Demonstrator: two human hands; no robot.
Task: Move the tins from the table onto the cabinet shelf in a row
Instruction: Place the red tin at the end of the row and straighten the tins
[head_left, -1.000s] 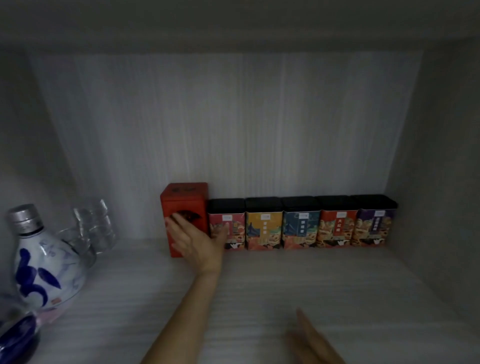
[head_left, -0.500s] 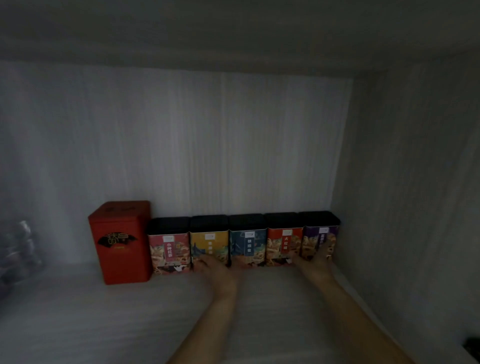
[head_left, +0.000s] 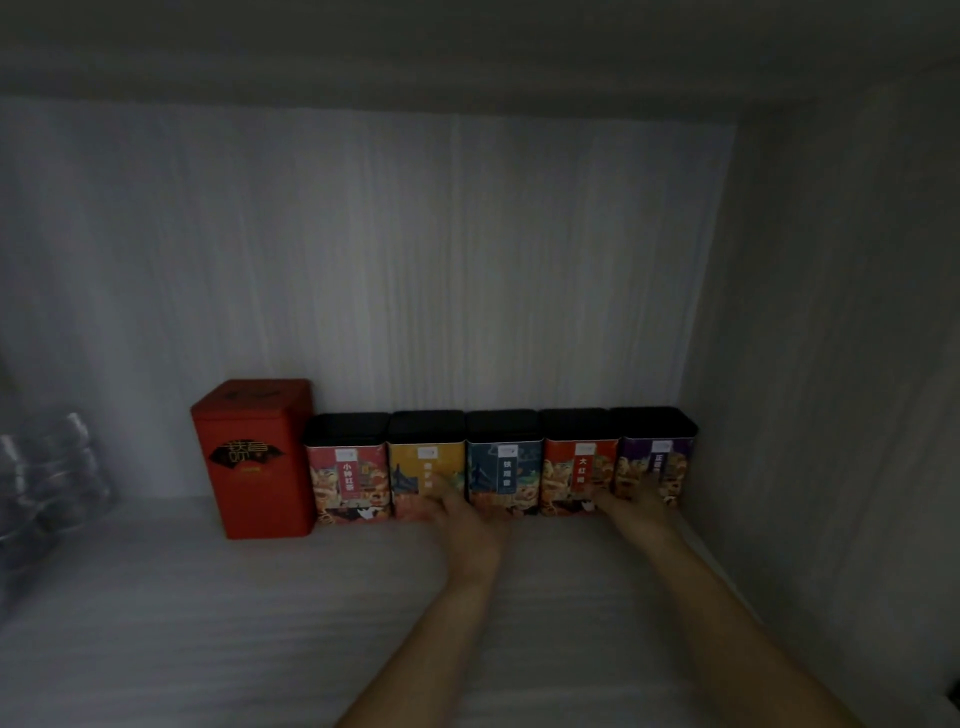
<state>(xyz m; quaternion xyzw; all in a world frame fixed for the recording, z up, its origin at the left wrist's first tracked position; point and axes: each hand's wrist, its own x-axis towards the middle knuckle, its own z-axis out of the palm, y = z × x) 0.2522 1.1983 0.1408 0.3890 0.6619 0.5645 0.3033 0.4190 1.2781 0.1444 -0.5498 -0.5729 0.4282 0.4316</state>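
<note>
Several tins stand in a row against the back wall of the cabinet shelf (head_left: 260, 623). A tall red tin (head_left: 254, 457) is at the left end. Right of it come smaller black-lidded tins: a pink one (head_left: 348, 467), a yellow one (head_left: 423, 462), a blue one (head_left: 504, 462), an orange-red one (head_left: 576, 460) and a purple one (head_left: 654, 452). My left hand (head_left: 470, 512) lies flat, fingers spread, against the fronts of the yellow and blue tins. My right hand (head_left: 641, 501) presses flat on the fronts of the orange-red and purple tins. Neither hand grips a tin.
Clear glass jars (head_left: 52, 478) stand blurred at the shelf's left edge. The cabinet's right wall (head_left: 831, 415) is close beside the purple tin. The shelf's ceiling hangs dark overhead.
My left hand left the red tin and moved right to the yellow and blue tins. My right hand came up to the right-end tins. The view shifted; a blue-and-white bottle dropped out of sight.
</note>
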